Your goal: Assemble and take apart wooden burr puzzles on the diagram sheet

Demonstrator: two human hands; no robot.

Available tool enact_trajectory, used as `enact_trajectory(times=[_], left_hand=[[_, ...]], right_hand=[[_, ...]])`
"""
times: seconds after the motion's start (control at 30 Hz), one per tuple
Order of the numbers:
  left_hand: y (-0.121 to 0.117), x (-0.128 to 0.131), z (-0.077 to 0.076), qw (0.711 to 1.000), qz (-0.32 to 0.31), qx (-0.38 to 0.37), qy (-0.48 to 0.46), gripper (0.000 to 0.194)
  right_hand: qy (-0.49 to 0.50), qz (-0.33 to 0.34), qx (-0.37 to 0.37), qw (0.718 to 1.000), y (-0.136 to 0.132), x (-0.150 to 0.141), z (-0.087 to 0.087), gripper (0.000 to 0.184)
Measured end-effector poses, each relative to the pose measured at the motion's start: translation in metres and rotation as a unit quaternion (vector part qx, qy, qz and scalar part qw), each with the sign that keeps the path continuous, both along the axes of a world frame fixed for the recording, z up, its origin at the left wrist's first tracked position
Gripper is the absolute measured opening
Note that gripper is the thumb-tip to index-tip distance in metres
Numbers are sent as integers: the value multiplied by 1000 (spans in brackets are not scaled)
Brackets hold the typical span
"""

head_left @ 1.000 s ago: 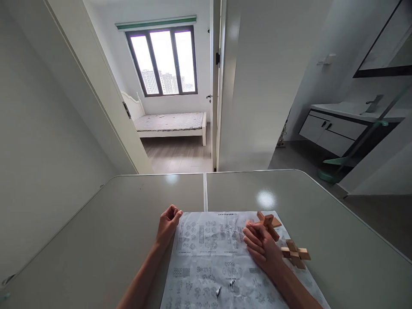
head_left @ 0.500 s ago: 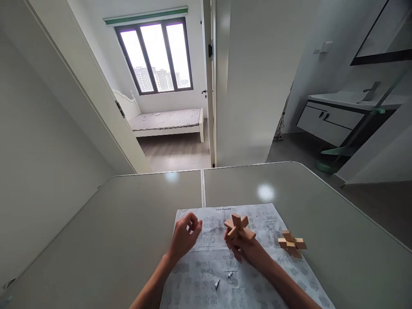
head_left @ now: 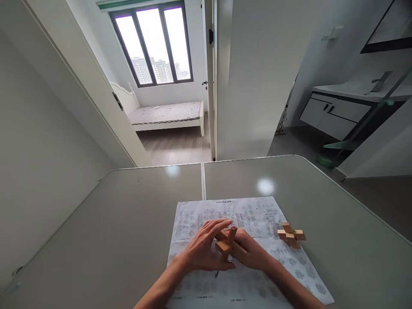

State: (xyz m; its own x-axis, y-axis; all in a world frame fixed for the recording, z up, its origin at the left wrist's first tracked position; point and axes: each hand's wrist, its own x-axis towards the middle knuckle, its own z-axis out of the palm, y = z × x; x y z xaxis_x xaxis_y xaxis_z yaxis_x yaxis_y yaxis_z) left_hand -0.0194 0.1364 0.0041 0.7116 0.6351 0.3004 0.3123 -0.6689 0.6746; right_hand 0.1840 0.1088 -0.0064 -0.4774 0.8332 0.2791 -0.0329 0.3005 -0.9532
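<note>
Gripping: right hand (head_left: 252,252), fingers closed about the right side of an interlocking wooden burr puzzle (head_left: 224,246); left hand (head_left: 202,246) cupped at its left, fingers above, thumb below, firmness of contact not tellable. Location: between both hands, over a creased printed diagram sheet (head_left: 262,210). Handling, as judged: light, rigid, smooth-faced, hard to damage, though a loose bar might slide out. Best hold: opposed bar ends, or the central crossing to keep bars together. Outward: second wooden burr puzzle (head_left: 291,235), across the sheet's right edge. Beneath: grey table (head_left: 128,231).
</note>
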Motion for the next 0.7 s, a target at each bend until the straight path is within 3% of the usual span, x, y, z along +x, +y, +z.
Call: enact_trajectory(times=[0.27,0.47,0.5,0.7], left_hand=[[1,3,2,998,-35,49,-33,99],[1,2,-4,997,6,54,-60,98],[0,2,-4,996,22,45,-71,98],[0,1,5,981,108,-116,-111,88]], right_hand=[[-27,29,2,999,0,7,-4,41],[-11,-32,-3,999,0,5,-2,11],[-14,-46,-6,999,1,5,-2,6],[-41,-68,-60,995,2,7,-10,19]])
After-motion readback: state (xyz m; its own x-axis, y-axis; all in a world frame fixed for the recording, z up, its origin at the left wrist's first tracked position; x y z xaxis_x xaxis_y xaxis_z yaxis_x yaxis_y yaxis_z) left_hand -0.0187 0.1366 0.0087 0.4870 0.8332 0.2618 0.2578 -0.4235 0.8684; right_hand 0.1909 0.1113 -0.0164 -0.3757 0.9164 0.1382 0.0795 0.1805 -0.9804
